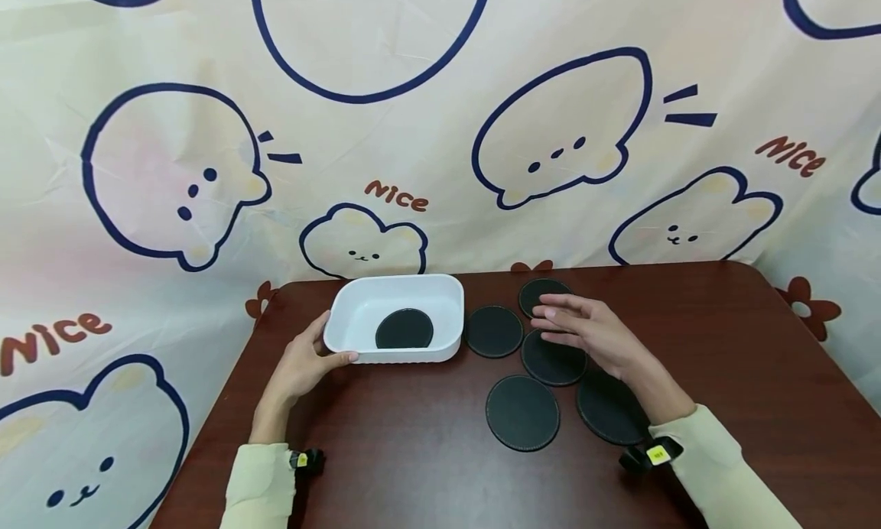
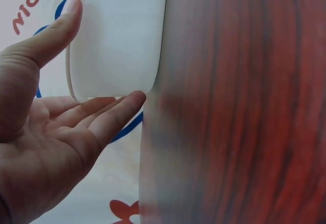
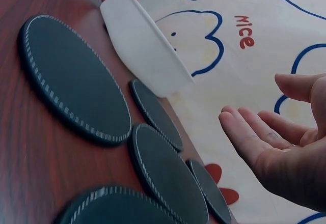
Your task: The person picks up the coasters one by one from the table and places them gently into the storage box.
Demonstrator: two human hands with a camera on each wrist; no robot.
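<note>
At the far left of the table in the head view, my left hand (image 1: 301, 367) grips the left end of a white plastic tub (image 1: 352, 315). The left wrist view has the thumb (image 2: 69, 23) along the tub's side and the fingers (image 2: 119, 113) at its end. One round black coaster (image 1: 404, 329) lies inside the tub. My right hand (image 1: 597, 336) hovers with loosely extended fingers over a group of black coasters right of the tub. Nothing is in this hand, and in the right wrist view its fingers (image 3: 249, 130) stand apart from the coasters.
Several stitched-edge coasters lie on the brown wooden table (image 1: 413, 452): one beside the tub (image 1: 494, 332), one at the back (image 1: 537, 290), one nearer the front (image 1: 523, 413), and others under the right hand and forearm. A printed cloth (image 1: 440, 147) hangs behind the table's far edge.
</note>
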